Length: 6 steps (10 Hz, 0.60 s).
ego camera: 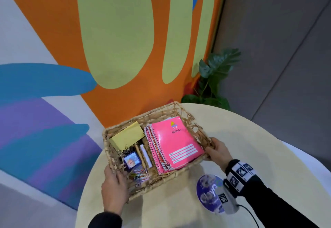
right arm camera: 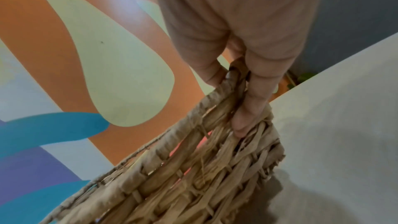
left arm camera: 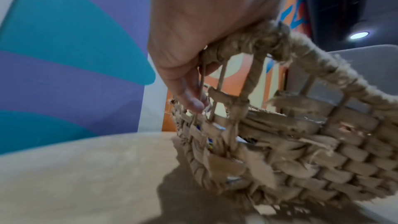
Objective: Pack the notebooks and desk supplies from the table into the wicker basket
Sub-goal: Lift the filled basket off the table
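Note:
The wicker basket (ego camera: 180,173) is held just above the round cream table (ego camera: 250,138), tilted, with its shadow under it. Inside lie a pink spiral notebook (ego camera: 176,141) on other spiral notebooks, a yellow sticky-note pad (ego camera: 128,135), a small blue item with a picture (ego camera: 131,161), pens (ego camera: 143,156) and coloured paper clips (ego camera: 140,175). My left hand (ego camera: 114,188) grips the basket's near-left rim (left arm camera: 258,40). My right hand (ego camera: 217,151) grips the right rim (right arm camera: 217,98), fingers down its outer wall.
A round purple sticker or disc (ego camera: 208,192) lies on the table near my right wrist. A potted green plant (ego camera: 213,77) stands behind the table's far edge. The painted wall (ego camera: 116,39) rises close behind the basket.

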### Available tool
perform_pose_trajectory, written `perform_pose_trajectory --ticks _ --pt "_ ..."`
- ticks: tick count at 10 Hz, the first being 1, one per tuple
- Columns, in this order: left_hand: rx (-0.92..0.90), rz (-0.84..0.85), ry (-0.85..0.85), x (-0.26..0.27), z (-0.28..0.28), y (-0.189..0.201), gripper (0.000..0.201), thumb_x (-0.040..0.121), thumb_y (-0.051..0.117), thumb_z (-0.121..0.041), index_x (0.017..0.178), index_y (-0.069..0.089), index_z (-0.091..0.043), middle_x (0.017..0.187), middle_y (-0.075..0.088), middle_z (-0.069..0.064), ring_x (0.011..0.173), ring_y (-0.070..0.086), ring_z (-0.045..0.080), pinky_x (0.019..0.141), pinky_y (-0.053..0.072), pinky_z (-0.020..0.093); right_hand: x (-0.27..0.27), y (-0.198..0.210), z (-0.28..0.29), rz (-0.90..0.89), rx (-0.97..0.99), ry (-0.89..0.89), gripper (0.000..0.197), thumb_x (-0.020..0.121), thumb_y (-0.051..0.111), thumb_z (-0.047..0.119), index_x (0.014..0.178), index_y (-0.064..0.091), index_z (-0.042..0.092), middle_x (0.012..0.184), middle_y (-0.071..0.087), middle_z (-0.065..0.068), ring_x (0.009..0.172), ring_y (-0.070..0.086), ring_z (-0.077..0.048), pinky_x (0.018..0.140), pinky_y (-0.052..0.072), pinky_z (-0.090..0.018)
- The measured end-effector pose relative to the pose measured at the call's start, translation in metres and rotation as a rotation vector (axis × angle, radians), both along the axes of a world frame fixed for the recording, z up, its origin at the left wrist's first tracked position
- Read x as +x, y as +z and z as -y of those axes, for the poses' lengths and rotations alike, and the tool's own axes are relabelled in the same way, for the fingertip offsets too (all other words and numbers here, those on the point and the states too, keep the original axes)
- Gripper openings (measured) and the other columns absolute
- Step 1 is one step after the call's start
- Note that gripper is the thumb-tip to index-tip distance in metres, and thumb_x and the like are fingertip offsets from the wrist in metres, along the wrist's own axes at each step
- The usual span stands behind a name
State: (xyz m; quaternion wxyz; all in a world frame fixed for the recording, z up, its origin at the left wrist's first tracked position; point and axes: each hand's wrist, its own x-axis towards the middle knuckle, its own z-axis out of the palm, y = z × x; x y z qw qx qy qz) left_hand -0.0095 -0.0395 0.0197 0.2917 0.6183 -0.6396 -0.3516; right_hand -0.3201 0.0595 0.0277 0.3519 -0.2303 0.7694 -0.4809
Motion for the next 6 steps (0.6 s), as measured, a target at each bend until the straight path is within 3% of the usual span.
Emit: perform_pose_trajectory --ticks 1,2,3,4,5,6 --pt "0.067 -0.026 0.069 -0.012 0.007 -0.011 0.025 0.097 0.038 -0.009 0.122 0.041 -0.004 0.106 0.068 0.024 0.092 0.062 0.04 0.075 0.044 0.039 -0.011 -0.006 0.042 -0.078 0.047 0.017 0.034 0.084 0.043 -0.008 0.11 0.056 0.01 0.103 0.063 -0.021 0.078 0.065 -0.031 0.052 0.058 -0.028" --pt "0.105 -0.065 0.135 -0.022 0.013 -0.019 0.028 0.097 0.039 -0.009 0.125 0.04 -0.002 0.106 0.067 0.026 0.097 0.061 0.043 0.081 0.045 0.042 -0.02 -0.013 0.075 -0.182 0.106 0.048 0.039 0.082 0.044 -0.004 0.116 0.056 0.008 0.106 0.065 -0.023 0.087 0.067 -0.039 0.067 0.062 -0.045" --pt "0.148 -0.057 0.174 -0.026 0.018 -0.02 0.027 0.097 0.039 -0.013 0.123 0.04 -0.004 0.107 0.069 0.023 0.1 0.06 0.043 0.088 0.046 0.044 -0.027 -0.019 0.099 -0.302 0.165 0.099 0.037 0.082 0.046 0.002 0.116 0.057 0.011 0.109 0.066 -0.021 0.093 0.066 -0.038 0.075 0.06 -0.051" --pt "0.197 -0.049 0.169 -0.022 0.026 -0.023 0.029 0.097 0.039 -0.018 0.123 0.039 -0.005 0.11 0.065 0.025 0.099 0.059 0.042 0.088 0.045 0.045 -0.023 -0.01 0.109 -0.333 0.239 0.14 0.033 0.091 0.046 0.008 0.123 0.052 0.008 0.113 0.063 -0.02 0.094 0.064 -0.036 0.075 0.06 -0.045" --pt "0.253 -0.018 0.11 -0.016 0.023 -0.01 0.035 0.098 0.037 -0.032 0.126 0.037 -0.012 0.113 0.063 0.024 0.101 0.058 0.041 0.093 0.044 0.045 -0.019 0.006 0.105 -0.409 0.324 0.138 0.046 0.094 0.049 0.022 0.136 0.04 0.005 0.133 0.053 -0.02 0.116 0.056 -0.037 0.096 0.051 -0.044" --pt "0.239 -0.114 0.088 0.013 0.028 -0.008 0.054 0.085 0.046 -0.053 0.126 0.039 -0.018 0.114 0.067 0.017 0.097 0.063 0.035 0.094 0.046 0.04 -0.016 0.048 0.08 -0.527 0.218 0.08 0.053 0.093 0.055 0.022 0.14 0.037 0.007 0.146 0.04 -0.014 0.127 0.047 -0.029 0.105 0.04 -0.036"
